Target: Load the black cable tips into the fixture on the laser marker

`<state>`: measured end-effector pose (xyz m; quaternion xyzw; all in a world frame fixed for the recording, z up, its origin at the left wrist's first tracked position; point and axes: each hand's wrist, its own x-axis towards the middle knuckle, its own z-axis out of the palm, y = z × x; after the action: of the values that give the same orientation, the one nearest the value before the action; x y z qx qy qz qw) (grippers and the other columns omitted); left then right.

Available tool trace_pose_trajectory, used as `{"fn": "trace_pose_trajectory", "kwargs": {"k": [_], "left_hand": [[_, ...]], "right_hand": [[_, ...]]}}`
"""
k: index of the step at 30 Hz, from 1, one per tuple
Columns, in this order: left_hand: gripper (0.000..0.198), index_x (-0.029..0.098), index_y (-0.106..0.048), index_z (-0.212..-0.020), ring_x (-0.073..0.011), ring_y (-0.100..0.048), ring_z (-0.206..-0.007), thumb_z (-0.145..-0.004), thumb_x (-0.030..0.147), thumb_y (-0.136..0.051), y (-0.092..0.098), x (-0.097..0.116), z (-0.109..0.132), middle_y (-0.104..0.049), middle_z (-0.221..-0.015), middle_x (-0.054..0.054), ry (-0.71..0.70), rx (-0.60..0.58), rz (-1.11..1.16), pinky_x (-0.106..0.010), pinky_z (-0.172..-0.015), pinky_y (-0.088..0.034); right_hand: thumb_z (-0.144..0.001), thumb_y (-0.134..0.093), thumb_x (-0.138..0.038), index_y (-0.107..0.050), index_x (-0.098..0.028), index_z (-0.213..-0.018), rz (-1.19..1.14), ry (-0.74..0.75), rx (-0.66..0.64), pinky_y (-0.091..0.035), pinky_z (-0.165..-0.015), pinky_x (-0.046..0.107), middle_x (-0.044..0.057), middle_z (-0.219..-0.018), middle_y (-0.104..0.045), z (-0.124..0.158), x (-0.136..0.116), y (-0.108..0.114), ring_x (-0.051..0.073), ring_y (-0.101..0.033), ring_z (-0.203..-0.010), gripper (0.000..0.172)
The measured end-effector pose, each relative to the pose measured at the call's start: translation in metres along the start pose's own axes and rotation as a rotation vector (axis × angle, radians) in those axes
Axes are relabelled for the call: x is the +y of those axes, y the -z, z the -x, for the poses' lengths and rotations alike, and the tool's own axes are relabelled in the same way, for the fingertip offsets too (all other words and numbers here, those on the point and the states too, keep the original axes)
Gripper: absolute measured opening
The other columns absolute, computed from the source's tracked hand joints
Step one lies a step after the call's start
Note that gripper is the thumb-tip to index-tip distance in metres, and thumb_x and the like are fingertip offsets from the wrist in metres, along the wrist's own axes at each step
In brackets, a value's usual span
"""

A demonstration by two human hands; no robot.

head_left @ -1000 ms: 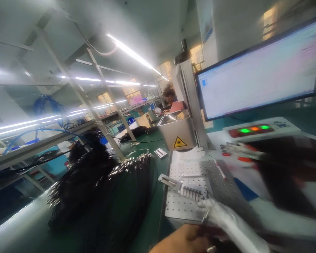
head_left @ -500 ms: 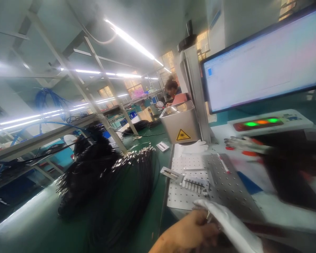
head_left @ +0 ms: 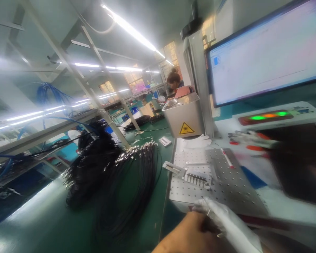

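Observation:
My bare left hand (head_left: 189, 233) and my right hand (head_left: 226, 225), which wears a white glove, meet at the bottom edge of the view, fingers curled and pressed together. A small metal piece (head_left: 208, 212) pokes out where they touch; the rest of it is hidden. Just beyond them lies a perforated metal plate (head_left: 226, 184) carrying a small fixture with a row of pins (head_left: 198, 180) and a flat metal tab (head_left: 173, 168). A large bundle of thin black cables (head_left: 139, 175) lies on the green bench to the left of my hands.
A laser head box with a yellow warning label (head_left: 185, 121) hangs over the plate. A monitor (head_left: 265, 59), a control box with green and orange lights (head_left: 271, 116), a red pen (head_left: 226, 158) and more cable piles (head_left: 92, 165) surround it. A person (head_left: 175, 82) works far off.
My left hand has risen further into view and closed against the gloved right hand. The view has shifted slightly left; things on the bench have not moved.

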<state>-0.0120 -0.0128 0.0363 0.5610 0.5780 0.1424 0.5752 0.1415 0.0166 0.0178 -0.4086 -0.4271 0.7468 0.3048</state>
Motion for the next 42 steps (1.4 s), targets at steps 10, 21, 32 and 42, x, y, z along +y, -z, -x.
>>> {"fn": "trace_pose_trajectory", "kwargs": {"k": [10,21,32,42], "left_hand": [[0.045,0.018,-0.069,-0.113,-0.0194,-0.064,-0.080,-0.073,0.038,-0.078,-0.019,-0.013,-0.015,-0.067,-0.077,-0.001,0.020,0.061,0.097,-0.033,-0.083,-0.051],[0.044,0.022,-0.072,-0.106,-0.0165,-0.060,-0.078,-0.069,0.042,-0.081,-0.004,0.013,0.002,-0.067,-0.083,0.000,-0.039,-0.148,0.069,-0.030,-0.077,-0.049],[0.032,0.026,-0.076,-0.104,-0.0228,-0.063,-0.077,-0.073,0.035,-0.073,-0.007,-0.017,0.010,-0.066,-0.069,-0.001,0.035,0.163,-0.084,-0.030,-0.068,-0.049],[0.039,0.025,-0.073,-0.105,-0.0202,-0.061,-0.075,-0.067,0.033,-0.080,-0.014,-0.030,-0.016,-0.060,-0.066,0.000,0.105,0.112,0.164,-0.034,-0.077,-0.051]], "right_hand": [[-0.052,-0.071,-0.082,-0.073,-0.018,-0.083,-0.079,0.137,0.006,-0.045,-0.105,0.050,0.015,-0.099,-0.073,-0.021,0.011,0.007,0.038,-0.064,-0.108,0.071],[-0.067,-0.074,-0.072,-0.076,-0.014,-0.090,-0.150,0.084,-0.067,-0.047,-0.103,0.045,0.013,-0.096,-0.074,-0.011,0.016,0.009,0.033,-0.067,-0.104,0.062],[-0.065,-0.078,-0.070,-0.076,-0.012,-0.093,-0.238,0.023,-0.162,-0.047,-0.101,0.041,0.015,-0.096,-0.074,-0.028,0.031,0.013,0.031,-0.068,-0.102,0.064],[-0.052,-0.065,-0.086,-0.065,-0.020,-0.062,-0.044,0.034,-0.006,-0.051,-0.091,0.048,0.011,-0.070,-0.067,-0.025,0.005,-0.003,0.034,-0.068,-0.086,0.066]]}}
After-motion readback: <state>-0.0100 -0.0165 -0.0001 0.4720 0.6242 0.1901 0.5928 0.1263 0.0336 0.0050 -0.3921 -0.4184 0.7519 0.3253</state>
